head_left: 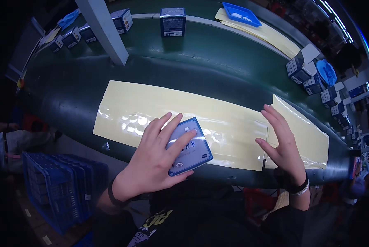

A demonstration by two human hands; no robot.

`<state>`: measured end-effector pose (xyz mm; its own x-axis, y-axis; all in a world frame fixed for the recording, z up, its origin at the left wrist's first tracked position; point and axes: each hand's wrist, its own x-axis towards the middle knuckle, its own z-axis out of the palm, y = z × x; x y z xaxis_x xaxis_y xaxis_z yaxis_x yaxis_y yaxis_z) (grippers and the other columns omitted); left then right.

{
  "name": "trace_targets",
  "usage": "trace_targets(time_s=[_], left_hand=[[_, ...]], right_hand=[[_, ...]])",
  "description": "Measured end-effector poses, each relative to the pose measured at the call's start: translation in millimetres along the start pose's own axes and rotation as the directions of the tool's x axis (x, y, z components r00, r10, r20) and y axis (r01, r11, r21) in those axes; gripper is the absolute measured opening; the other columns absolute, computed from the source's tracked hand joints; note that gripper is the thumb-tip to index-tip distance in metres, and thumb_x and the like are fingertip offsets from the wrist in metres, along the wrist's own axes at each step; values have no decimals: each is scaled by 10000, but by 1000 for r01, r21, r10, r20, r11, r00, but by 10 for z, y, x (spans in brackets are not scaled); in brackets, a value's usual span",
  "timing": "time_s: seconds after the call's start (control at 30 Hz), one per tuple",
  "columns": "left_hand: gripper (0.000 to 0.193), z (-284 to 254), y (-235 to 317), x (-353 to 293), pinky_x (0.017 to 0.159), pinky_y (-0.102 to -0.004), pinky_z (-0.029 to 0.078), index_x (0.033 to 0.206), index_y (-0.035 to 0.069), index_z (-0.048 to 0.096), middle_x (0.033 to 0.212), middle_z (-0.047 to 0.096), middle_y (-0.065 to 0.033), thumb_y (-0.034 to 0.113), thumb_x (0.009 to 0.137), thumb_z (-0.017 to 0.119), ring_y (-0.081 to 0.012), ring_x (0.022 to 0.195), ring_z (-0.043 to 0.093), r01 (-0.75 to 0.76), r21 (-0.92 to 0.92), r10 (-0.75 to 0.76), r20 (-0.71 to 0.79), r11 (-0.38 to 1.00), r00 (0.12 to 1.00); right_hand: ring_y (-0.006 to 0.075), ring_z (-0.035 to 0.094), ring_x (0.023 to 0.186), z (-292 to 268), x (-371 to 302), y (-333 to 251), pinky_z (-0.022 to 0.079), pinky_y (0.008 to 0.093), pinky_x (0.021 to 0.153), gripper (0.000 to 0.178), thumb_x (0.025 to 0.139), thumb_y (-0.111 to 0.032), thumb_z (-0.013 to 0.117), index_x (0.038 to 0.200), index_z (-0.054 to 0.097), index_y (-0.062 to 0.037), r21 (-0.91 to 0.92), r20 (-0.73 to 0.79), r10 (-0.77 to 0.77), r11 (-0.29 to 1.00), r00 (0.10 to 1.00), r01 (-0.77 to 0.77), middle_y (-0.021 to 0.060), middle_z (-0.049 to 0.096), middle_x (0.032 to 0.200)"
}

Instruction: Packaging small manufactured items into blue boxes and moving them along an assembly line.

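My left hand (pixel 153 158) grips a small carton (pixel 194 153) with a pale blue-grey face and darker blue edges. Its thumb is under the lower edge and its fingers lie across the top face. The carton is tilted above a long yellow sheet (pixel 151 96) that carries rows of clear round stickers. To the right, my right hand (pixel 284 144) is held up with thumb and fingers apart and nothing in it. It is near the gap between that sheet and a second yellow sheet (pixel 306 142).
A closed dark blue carton (pixel 173 24) stands across the green conveyor belt (pixel 217 61). More cartons (pixel 71 38) sit far left, behind a grey post (pixel 106 33). Open-flapped cartons (pixel 298 71) line the right. A blue tray (pixel 241 15) rests on yellow sheets; blue crates (pixel 53 189) stand lower left.
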<state>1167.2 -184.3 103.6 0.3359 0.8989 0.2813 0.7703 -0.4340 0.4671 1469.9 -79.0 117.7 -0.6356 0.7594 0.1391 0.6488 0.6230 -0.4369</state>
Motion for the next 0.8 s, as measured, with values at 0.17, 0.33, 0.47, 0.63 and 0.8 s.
trace_targets(time_s=[0.17, 0.33, 0.47, 0.63, 0.8], left_hand=[[705, -177, -50, 81, 1004, -483, 368, 1287, 106, 545, 1329, 431, -249, 254, 643, 793, -411, 1203, 442, -33, 18, 31, 86, 999, 996], [723, -424, -375, 74, 1031, -489, 341, 1319, 119, 517, 1397, 379, -235, 208, 647, 769, -417, 1243, 409, 13, 156, 3, -100, 988, 995], [673, -292, -501, 107, 1085, -510, 262, 1297, 131, 538, 1418, 372, -217, 153, 657, 745, -424, 1298, 358, 155, 265, -127, -120, 952, 985], [443, 136, 194, 112, 1116, -554, 179, 1166, 93, 611, 1401, 416, -186, 47, 733, 691, -348, 1346, 343, 129, 221, -77, -229, 967, 970], [327, 1279, 618, 113, 1082, -514, 296, 1113, 28, 622, 1295, 532, -167, 109, 800, 670, -326, 1268, 457, -110, -231, 117, 17, 967, 993]], right_hand=[[352, 373, 1318, 47, -226, 92, 294, 441, 1100, 622, 759, -131, 736, 1319, 473, -61, -84, 175, 13, 997, 985, 1, 158, 435, 1394], [351, 369, 1321, 66, -339, 99, 285, 457, 1103, 618, 762, -155, 737, 1314, 480, -49, -70, 221, 35, 997, 975, -20, 159, 424, 1405], [337, 364, 1329, 282, -519, -22, 257, 473, 1112, 616, 768, -190, 734, 1312, 486, -43, -51, 259, 43, 998, 965, -31, 166, 418, 1411], [312, 361, 1339, 512, -716, -130, 223, 491, 1119, 596, 764, -232, 728, 1290, 519, -44, -69, 214, 107, 993, 971, -94, 155, 438, 1401], [293, 381, 1331, 609, -774, -105, 229, 492, 1115, 556, 752, -239, 733, 1251, 566, -59, 0, 141, 63, 998, 988, -64, 121, 483, 1372]])
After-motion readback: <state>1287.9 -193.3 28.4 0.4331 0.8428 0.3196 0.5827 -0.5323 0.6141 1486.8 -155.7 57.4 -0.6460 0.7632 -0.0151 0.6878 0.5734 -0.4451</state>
